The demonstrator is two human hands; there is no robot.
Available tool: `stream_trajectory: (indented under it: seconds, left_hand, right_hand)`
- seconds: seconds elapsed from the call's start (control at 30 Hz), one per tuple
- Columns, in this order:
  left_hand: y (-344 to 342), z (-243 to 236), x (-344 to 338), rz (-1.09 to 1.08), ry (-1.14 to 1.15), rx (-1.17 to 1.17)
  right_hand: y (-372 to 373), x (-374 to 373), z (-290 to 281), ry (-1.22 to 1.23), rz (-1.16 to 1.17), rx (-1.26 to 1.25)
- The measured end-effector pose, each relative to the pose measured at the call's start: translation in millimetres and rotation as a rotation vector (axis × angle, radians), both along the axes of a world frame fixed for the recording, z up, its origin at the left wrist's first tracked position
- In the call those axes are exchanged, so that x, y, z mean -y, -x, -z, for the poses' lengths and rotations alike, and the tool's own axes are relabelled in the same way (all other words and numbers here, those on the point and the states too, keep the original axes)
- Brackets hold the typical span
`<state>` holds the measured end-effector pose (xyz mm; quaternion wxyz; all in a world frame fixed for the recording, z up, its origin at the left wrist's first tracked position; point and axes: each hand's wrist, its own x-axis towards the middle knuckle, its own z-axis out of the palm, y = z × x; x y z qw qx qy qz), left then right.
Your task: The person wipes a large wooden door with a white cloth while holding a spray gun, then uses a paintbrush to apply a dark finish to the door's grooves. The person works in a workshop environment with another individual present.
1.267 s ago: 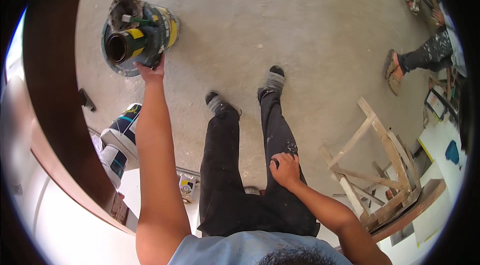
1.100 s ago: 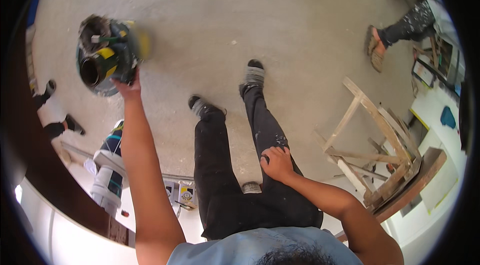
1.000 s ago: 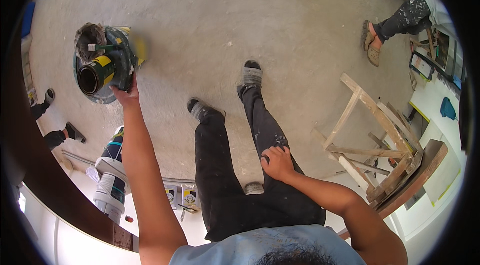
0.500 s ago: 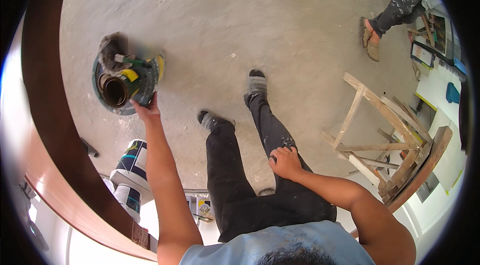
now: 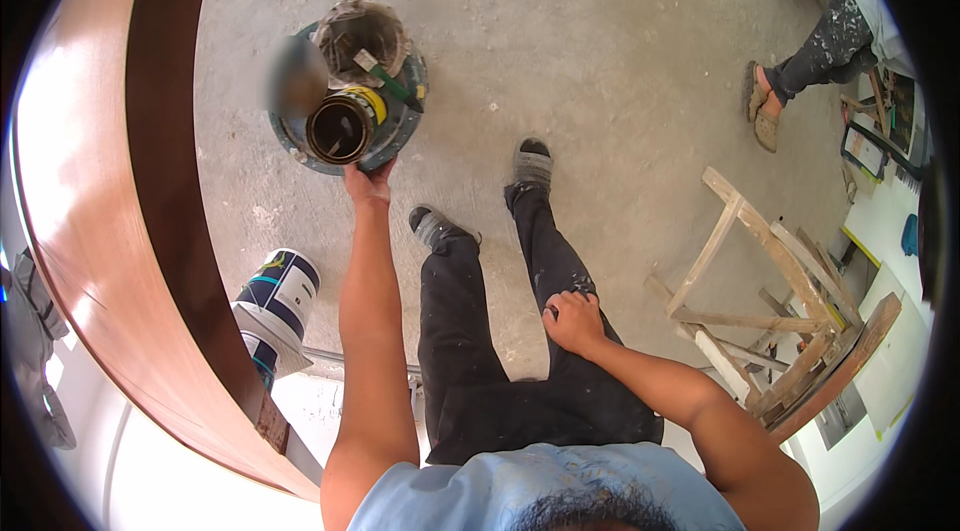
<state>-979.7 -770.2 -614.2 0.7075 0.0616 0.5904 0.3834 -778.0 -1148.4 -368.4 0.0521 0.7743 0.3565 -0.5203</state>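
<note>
My left hand grips the near side of a dark, paint-smeared bucket at arm's length. On it are an open can with a yellow label and dark inside, a grimy plastic-lined container, and a green-handled brush lying tilted. Part of the bucket's left side is blurred. My right hand rests on my right thigh with fingers curled round a small dark thing I cannot make out. A tall reddish-brown wooden panel stands just left of the bucket.
White paint pails stand low at the left beside the panel. A paint-spattered wooden trestle is at the lower right. Another person's leg and clogged foot are at the upper right, among boards and tools along the concrete floor's edge.
My left hand has swung the bucket forward and right, turning it so the can's opening faces up more. The wooden panel fills more of the left view. My right hand stays on my thigh.
</note>
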Motion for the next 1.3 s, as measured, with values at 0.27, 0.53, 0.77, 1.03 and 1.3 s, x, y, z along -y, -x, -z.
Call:
stream_trajectory:
  seconds: [0.27, 0.53, 0.77, 1.03, 1.3]
  left_hand:
    - [-41.9, -8.9, 37.1, -0.001, 0.013, 0.005]
    - [-50.1, -17.7, 41.3, -0.036, 0.047, -0.039]
    - [-44.4, -10.0, 45.6, -0.044, 0.076, 0.046]
    - [5.1, -84.6, 49.3, 0.240, 0.242, -0.457]
    - [-28.2, -187.3, -90.2, 0.535, -0.555, -0.992]
  right_hand:
    - [5.5, -3.1, -5.0, -0.003, -0.009, 0.009]
    - [12.2, -23.3, -15.9, 0.005, 0.001, 0.006]
    - [8.1, -24.6, -14.6, -0.004, -0.040, 0.005]
    - [1.9, -35.7, -21.0, 0.013, -0.041, 0.013]
    - [-33.6, -120.8, 70.1, -0.391, 0.232, -0.111]
